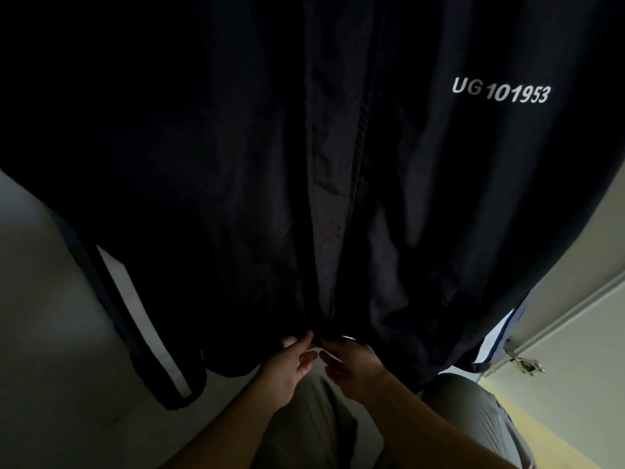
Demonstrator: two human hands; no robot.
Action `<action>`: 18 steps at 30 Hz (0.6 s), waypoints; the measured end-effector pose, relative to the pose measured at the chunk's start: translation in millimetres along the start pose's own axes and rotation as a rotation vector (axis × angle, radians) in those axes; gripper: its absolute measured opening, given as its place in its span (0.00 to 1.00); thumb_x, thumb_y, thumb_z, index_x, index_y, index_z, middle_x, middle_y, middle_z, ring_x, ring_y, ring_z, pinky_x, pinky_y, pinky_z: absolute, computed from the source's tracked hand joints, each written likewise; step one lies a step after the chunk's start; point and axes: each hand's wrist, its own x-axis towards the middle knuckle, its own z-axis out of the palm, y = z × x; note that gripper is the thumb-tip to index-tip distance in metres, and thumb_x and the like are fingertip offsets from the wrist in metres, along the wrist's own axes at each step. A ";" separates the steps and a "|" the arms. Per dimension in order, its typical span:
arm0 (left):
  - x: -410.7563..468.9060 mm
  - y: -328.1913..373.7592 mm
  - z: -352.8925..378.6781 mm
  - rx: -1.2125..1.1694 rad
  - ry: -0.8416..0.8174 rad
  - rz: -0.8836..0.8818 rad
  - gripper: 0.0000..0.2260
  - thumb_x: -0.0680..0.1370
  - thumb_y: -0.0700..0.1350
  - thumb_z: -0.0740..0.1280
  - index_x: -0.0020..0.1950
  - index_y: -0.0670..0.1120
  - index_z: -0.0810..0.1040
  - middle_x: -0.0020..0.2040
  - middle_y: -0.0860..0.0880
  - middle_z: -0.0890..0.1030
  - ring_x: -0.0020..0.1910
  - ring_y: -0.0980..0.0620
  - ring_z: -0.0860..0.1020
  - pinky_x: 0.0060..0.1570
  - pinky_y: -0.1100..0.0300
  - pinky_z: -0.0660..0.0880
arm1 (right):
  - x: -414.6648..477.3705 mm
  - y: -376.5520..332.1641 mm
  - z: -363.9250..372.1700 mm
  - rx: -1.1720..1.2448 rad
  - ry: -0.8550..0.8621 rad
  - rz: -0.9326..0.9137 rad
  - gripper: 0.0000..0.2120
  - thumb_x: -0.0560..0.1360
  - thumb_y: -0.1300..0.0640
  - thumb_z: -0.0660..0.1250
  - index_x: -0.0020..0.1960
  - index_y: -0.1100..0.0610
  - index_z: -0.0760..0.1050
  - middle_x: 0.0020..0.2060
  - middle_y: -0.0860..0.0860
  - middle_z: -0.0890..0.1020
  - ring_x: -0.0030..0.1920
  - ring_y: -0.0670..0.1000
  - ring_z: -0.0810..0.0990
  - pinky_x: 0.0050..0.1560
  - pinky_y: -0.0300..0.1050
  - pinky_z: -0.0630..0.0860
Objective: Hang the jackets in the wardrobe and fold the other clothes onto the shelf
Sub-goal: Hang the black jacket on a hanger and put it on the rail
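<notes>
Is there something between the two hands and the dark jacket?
Nothing visible. The left hand and the right hand both pinch the dark jacket at its bottom hem, beside the front opening.

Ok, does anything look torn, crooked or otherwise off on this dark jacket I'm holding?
Nothing stands out. The dark jacket hangs straight, with no tear or stain showing, though the picture is dim. The left hand and right hand pinch its hem at the bottom of the front seam.
</notes>
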 end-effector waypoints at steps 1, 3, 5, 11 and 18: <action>1.0 0.0 -0.5 0.009 0.030 -0.007 0.11 0.77 0.45 0.73 0.57 0.44 0.79 0.48 0.45 0.85 0.48 0.51 0.82 0.41 0.60 0.78 | -0.6 0.7 -0.1 -0.010 -0.005 -0.005 0.05 0.77 0.63 0.70 0.51 0.57 0.82 0.40 0.48 0.88 0.53 0.50 0.81 0.52 0.47 0.73; 2.3 0.1 -1.2 0.011 0.063 -0.019 0.12 0.75 0.44 0.75 0.56 0.42 0.80 0.43 0.47 0.82 0.40 0.53 0.79 0.35 0.62 0.77 | -0.7 2.2 -0.1 -0.013 -0.010 -0.031 0.06 0.77 0.64 0.70 0.53 0.58 0.82 0.42 0.48 0.88 0.53 0.52 0.81 0.52 0.48 0.73; 3.0 -0.2 -2.2 0.018 0.067 -0.028 0.11 0.75 0.44 0.75 0.55 0.42 0.81 0.40 0.48 0.80 0.34 0.55 0.75 0.33 0.63 0.75 | -0.3 3.4 0.4 -0.009 -0.003 -0.066 0.06 0.77 0.65 0.70 0.53 0.60 0.81 0.42 0.51 0.88 0.48 0.52 0.82 0.48 0.47 0.74; 1.7 -0.8 -2.7 0.128 0.058 0.003 0.06 0.76 0.44 0.75 0.50 0.44 0.81 0.34 0.52 0.77 0.32 0.57 0.72 0.38 0.63 0.72 | -0.6 1.2 2.5 0.025 -0.040 -0.075 0.03 0.78 0.67 0.67 0.50 0.62 0.78 0.32 0.52 0.85 0.34 0.49 0.77 0.36 0.42 0.70; -0.5 -2.5 -3.0 0.043 0.070 0.004 0.05 0.75 0.40 0.75 0.46 0.46 0.80 0.32 0.53 0.74 0.33 0.56 0.69 0.36 0.62 0.71 | -1.2 3.1 5.0 0.013 -0.059 -0.101 0.04 0.79 0.69 0.64 0.49 0.65 0.78 0.36 0.57 0.83 0.37 0.53 0.79 0.39 0.45 0.72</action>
